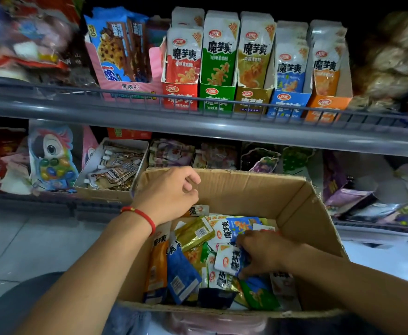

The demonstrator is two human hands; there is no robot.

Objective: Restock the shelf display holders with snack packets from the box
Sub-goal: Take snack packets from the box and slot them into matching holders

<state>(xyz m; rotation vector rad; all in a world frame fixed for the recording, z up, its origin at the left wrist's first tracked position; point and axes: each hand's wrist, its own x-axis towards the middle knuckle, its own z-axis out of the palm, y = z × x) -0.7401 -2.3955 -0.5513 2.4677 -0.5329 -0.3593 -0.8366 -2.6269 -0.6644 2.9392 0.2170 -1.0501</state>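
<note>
An open cardboard box (294, 204) in front of me holds several loose snack packets in blue, gold, green and orange. My right hand (265, 252) is down inside it, fingers closed around a white-and-blue packet (229, 261). Over the box's left wall hovers my left hand (171, 189), with a red cord at the wrist, fingers curled in and nothing visible in them. On the upper shelf stand the display holders: red (179, 100), green (217, 97), gold (252, 99), blue (288, 103) and orange (326, 106), each with upright packets.
A grey shelf rail (198, 122) runs across above the box. Left of the holders sits a pink cookie display (130, 88). On the lower shelf are a white tray of pouches (113, 165), a parrot candy pack (53, 158) and mixed packets behind the box.
</note>
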